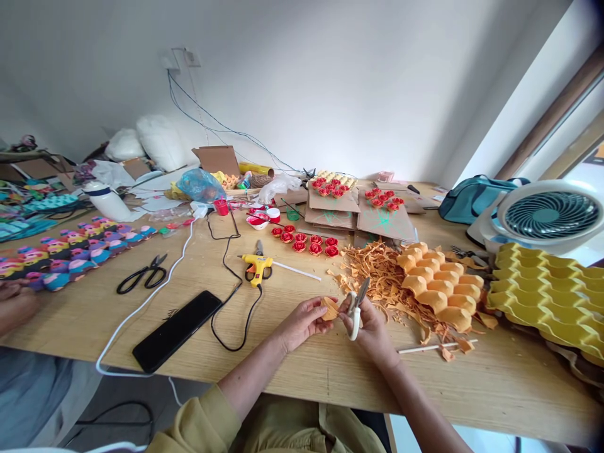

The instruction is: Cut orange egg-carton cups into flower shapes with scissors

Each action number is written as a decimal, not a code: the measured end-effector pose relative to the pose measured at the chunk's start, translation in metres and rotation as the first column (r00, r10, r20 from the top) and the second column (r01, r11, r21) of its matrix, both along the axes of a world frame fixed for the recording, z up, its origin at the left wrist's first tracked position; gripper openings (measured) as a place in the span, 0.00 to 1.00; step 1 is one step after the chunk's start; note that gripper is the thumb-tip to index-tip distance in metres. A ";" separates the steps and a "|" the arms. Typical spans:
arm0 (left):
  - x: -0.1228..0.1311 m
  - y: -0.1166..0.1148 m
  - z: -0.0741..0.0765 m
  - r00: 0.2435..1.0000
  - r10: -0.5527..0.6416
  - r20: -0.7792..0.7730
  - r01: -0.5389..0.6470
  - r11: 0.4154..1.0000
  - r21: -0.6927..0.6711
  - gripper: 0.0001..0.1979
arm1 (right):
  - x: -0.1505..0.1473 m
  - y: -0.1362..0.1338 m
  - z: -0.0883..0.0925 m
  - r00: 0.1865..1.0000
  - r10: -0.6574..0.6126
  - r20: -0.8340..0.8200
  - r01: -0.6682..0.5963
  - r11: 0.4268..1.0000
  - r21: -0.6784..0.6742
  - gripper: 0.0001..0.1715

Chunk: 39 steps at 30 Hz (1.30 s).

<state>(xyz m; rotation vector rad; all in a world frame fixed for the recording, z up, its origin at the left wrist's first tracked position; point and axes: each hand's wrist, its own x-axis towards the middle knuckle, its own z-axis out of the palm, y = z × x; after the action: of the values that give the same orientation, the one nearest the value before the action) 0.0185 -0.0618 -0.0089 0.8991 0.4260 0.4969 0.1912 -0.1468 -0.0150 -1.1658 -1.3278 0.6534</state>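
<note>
My left hand [302,322] is closed on a small orange carton piece [329,308] near the table's front edge. White-handled scissors [354,314] are in my right hand [372,333], blades pointing up and away from me; its fingertips are beside the orange piece. Beyond my right hand lies a heap of orange scraps [377,270], next to an orange egg carton [441,283]. A yellow glue gun [257,269] with a white glue stick rests on the table to the left. Small red flowers [315,244] lie in rows farther back.
Black scissors [142,275], a black phone [177,330] and cables lie at left. Yellow egg trays [547,296] and a white fan [550,214] stand at right. Cardboard [387,217] bearing red flowers is at the back. Another person's hand [16,305] is at the left edge.
</note>
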 end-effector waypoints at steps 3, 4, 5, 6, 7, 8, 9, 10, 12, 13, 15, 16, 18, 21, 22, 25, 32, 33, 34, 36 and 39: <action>0.001 -0.003 0.003 0.999 0.028 0.028 -0.029 0.999 0.022 0.25 | 0.001 0.000 -0.003 0.998 -0.017 0.052 0.016 1.000 0.020 0.08; 0.002 -0.004 0.004 0.999 0.036 0.039 -0.037 0.999 0.022 0.25 | 0.001 0.000 -0.005 0.998 -0.026 0.065 0.024 0.999 0.024 0.08; 0.002 -0.005 0.006 0.998 0.038 0.048 -0.039 0.999 0.014 0.25 | 0.001 0.000 -0.007 0.997 -0.036 0.073 0.034 0.999 0.027 0.08; 0.003 -0.005 0.006 0.998 0.036 0.056 -0.036 0.999 -0.001 0.25 | 0.001 0.000 -0.008 0.996 -0.047 0.078 0.045 0.999 0.029 0.08; 0.003 -0.006 0.006 0.998 0.030 0.062 -0.029 0.999 -0.019 0.25 | 0.001 0.000 -0.009 0.995 -0.060 0.080 0.058 0.998 0.031 0.08; 0.003 -0.006 0.006 0.998 0.023 0.065 -0.021 0.999 -0.033 0.25 | 0.001 -0.001 -0.009 0.994 -0.072 0.084 0.070 0.997 0.035 0.08; 0.004 -0.006 0.006 0.998 0.022 0.064 -0.020 0.999 -0.035 0.26 | 0.000 -0.001 -0.008 0.992 -0.084 0.092 0.080 0.996 0.041 0.08; 0.004 -0.007 0.006 0.998 0.031 0.057 -0.030 0.999 -0.023 0.26 | 0.000 -0.001 -0.007 0.990 -0.096 0.107 0.091 0.995 0.051 0.07; 0.004 -0.008 0.005 0.996 0.085 0.034 -0.086 0.996 0.030 0.26 | -0.002 -0.001 -0.003 0.981 -0.124 0.149 0.112 0.990 0.083 0.06; 0.004 -0.008 0.004 0.994 0.111 0.025 -0.112 0.992 0.055 0.26 | -0.002 -0.001 -0.001 0.976 -0.135 0.171 0.120 0.988 0.099 0.05; 0.005 -0.008 0.004 0.992 0.124 0.025 -0.126 0.990 0.070 0.26 | -0.003 -0.001 0.001 0.968 -0.151 0.203 0.128 0.984 0.122 0.04; 0.005 -0.008 0.005 0.993 0.112 0.030 -0.113 0.992 0.064 0.27 | -0.003 -0.001 0.002 0.965 -0.154 0.212 0.129 0.983 0.127 0.04; 0.005 -0.008 0.005 0.996 0.085 0.036 -0.087 0.995 0.052 0.27 | -0.003 -0.002 0.003 0.962 -0.156 0.224 0.130 0.984 0.126 0.04; 0.005 -0.008 0.003 0.990 0.138 0.015 -0.139 0.987 0.086 0.27 | -0.002 -0.001 0.003 0.957 -0.148 0.248 0.124 0.986 0.110 0.03; 0.005 -0.008 0.002 0.987 0.159 0.009 -0.159 0.982 0.102 0.26 | -0.002 -0.001 0.003 0.956 -0.143 0.255 0.120 0.987 0.104 0.03; 0.005 -0.009 0.000 0.985 0.174 0.015 -0.175 0.977 0.121 0.25 | -0.002 0.000 0.000 0.960 -0.132 0.247 0.115 0.990 0.082 0.04; 0.008 -0.013 0.004 0.976 0.216 -0.009 -0.205 0.938 0.280 0.27 | -0.003 0.003 -0.006 0.990 -0.108 0.089 0.106 0.994 0.031 0.07; 0.008 -0.013 0.006 0.974 0.227 -0.019 -0.208 0.923 0.324 0.28 | -0.003 0.003 -0.006 0.990 -0.112 0.083 0.110 0.994 0.030 0.07; 0.007 -0.014 0.007 0.974 0.227 -0.026 -0.204 0.914 0.352 0.28 | -0.004 0.003 -0.006 0.990 -0.113 0.079 0.112 0.993 0.026 0.07; 0.007 -0.014 0.008 0.979 0.202 -0.025 -0.181 0.919 0.351 0.29 | -0.004 0.003 -0.006 0.991 -0.115 0.073 0.114 0.993 0.012 0.08; 0.005 -0.013 0.006 0.987 0.161 -0.017 -0.147 0.935 0.322 0.30 | -0.005 0.004 -0.009 0.994 -0.086 0.072 0.087 0.996 -0.017 0.10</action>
<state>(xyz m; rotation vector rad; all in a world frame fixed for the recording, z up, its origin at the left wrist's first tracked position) 0.0232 -0.0745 -0.0026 1.1974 0.4649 0.7051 0.1866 -0.1432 -0.0239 -1.2658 -1.3255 0.5677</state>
